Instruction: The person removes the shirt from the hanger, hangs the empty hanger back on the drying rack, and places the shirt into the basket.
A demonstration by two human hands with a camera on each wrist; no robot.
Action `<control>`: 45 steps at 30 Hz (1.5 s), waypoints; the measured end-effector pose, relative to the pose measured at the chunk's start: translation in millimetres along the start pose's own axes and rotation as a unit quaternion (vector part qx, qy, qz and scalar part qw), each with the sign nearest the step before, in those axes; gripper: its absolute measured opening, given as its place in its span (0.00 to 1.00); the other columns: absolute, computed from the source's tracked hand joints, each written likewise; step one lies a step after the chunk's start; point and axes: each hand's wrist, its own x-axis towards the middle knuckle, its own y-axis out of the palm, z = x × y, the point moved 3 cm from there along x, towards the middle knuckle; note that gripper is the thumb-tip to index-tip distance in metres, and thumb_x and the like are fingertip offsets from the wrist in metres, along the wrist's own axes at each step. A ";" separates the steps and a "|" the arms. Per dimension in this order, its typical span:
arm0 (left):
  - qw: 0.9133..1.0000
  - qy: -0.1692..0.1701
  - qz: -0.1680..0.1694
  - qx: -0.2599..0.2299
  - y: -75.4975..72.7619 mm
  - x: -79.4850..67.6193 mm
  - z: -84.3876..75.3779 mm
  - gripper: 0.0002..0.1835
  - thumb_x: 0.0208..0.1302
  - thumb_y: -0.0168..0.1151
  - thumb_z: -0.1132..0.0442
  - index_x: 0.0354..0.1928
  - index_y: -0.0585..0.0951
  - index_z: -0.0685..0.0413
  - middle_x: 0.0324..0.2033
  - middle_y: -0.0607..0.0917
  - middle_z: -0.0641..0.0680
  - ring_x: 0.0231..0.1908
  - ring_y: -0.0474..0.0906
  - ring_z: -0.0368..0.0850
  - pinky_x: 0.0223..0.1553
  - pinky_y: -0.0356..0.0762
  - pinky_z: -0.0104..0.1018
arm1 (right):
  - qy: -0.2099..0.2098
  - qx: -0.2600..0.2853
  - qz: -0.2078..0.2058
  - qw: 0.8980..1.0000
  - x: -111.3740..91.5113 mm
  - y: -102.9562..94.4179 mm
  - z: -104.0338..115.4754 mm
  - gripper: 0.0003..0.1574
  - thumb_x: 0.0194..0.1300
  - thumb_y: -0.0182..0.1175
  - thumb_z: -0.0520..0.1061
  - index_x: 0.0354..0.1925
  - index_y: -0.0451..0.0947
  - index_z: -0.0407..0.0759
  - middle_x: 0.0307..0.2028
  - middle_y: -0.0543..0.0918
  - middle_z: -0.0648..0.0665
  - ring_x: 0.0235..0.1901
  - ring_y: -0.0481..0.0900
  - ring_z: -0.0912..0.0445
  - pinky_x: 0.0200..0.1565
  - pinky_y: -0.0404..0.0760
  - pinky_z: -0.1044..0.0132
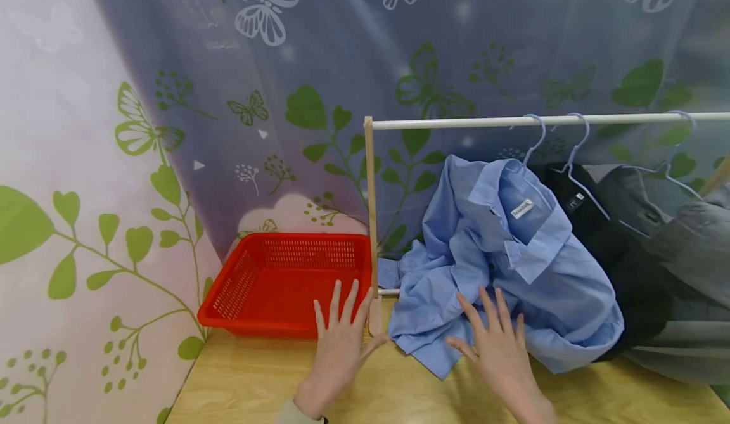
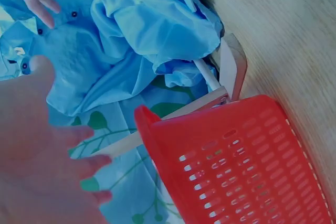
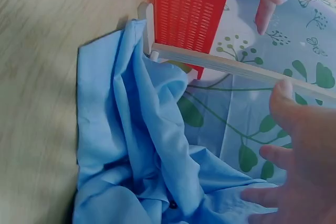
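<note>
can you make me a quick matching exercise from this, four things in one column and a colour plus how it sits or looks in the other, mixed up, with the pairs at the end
Things:
1. basket
2. shirt with a white label
3. top rail
4. post at the rail's left end

Descriptions:
A. white, horizontal
B. pale wood, upright
C. red, with slotted sides, on the table
D. light blue, crumpled

Pairs: 1-C, 2-D, 3-A, 4-B
</note>
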 end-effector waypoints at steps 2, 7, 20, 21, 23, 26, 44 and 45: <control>1.000 0.002 0.009 -0.014 -3.6 3.8 -0.1 0.40 0.65 0.61 0.35 0.74 0.69 0.47 0.71 0.71 0.57 0.73 0.58 0.64 0.65 0.55 0.76 | -0.014 0.012 -0.033 0.999 1.9 -7.9 0.7 0.42 0.65 0.67 0.60 0.72 0.69 0.52 0.68 0.69 0.30 0.71 0.60 0.30 0.59 0.64 0.24; 0.998 0.019 0.000 -0.062 -14.5 15.2 -1.2 0.20 0.68 0.66 0.50 0.58 0.84 0.48 0.53 0.86 0.51 0.60 0.78 0.55 0.63 0.67 0.66 | -0.034 0.035 -0.104 0.993 7.5 -29.7 -1.9 0.19 0.65 0.69 0.51 0.53 0.85 0.49 0.44 0.87 0.43 0.40 0.86 0.44 0.33 0.83 0.50; 0.993 0.047 -0.092 -0.062 -46.7 49.7 2.3 0.03 0.64 0.71 0.58 0.36 0.88 0.47 0.30 0.89 0.48 0.30 0.83 0.48 0.32 0.80 0.40 | -0.093 0.022 -0.310 0.946 34.1 -112.6 -10.6 0.04 0.62 0.70 0.43 0.33 0.84 0.44 0.23 0.83 0.47 0.17 0.79 0.53 0.16 0.70 0.58; 0.993 0.048 -0.093 -0.057 -48.9 54.2 3.3 0.03 0.65 0.71 0.58 0.36 0.88 0.47 0.30 0.89 0.47 0.30 0.83 0.48 0.32 0.80 0.40 | -0.094 0.024 -0.325 0.941 36.6 -119.2 -12.3 0.05 0.62 0.70 0.43 0.33 0.84 0.42 0.24 0.84 0.46 0.18 0.79 0.52 0.18 0.70 0.57; 0.993 0.050 -0.094 -0.050 -53.6 64.5 5.1 0.03 0.65 0.70 0.58 0.37 0.88 0.47 0.31 0.89 0.47 0.30 0.82 0.48 0.32 0.80 0.41 | -0.096 0.024 -0.357 0.929 41.6 -131.2 -15.9 0.06 0.62 0.69 0.42 0.35 0.84 0.39 0.26 0.83 0.43 0.21 0.78 0.49 0.20 0.72 0.53; 0.992 0.053 -0.103 -0.041 -60.1 82.6 8.4 0.03 0.67 0.68 0.58 0.39 0.88 0.47 0.33 0.89 0.48 0.31 0.82 0.49 0.32 0.81 0.41 | -0.091 0.025 -0.388 0.917 48.5 -145.1 -23.2 0.07 0.63 0.68 0.41 0.37 0.84 0.37 0.31 0.83 0.38 0.29 0.78 0.43 0.27 0.76 0.46; 0.993 0.005 -0.120 0.008 -49.5 159.6 24.2 0.22 0.70 0.65 0.50 0.56 0.80 0.59 0.44 0.86 0.59 0.44 0.83 0.58 0.47 0.81 0.50 | 0.025 -0.007 -0.295 0.955 59.4 -150.6 -61.8 0.27 0.69 0.66 0.46 0.62 0.75 0.36 0.47 0.83 0.27 0.27 0.78 0.30 0.20 0.70 0.37; 0.994 0.002 -0.111 0.014 -45.5 160.0 25.4 0.22 0.71 0.64 0.49 0.55 0.80 0.59 0.44 0.86 0.59 0.44 0.82 0.58 0.48 0.81 0.51 | 0.028 -0.009 -0.289 0.957 59.4 -149.3 -62.2 0.26 0.70 0.65 0.47 0.61 0.75 0.36 0.41 0.84 0.28 0.22 0.75 0.32 0.17 0.68 0.41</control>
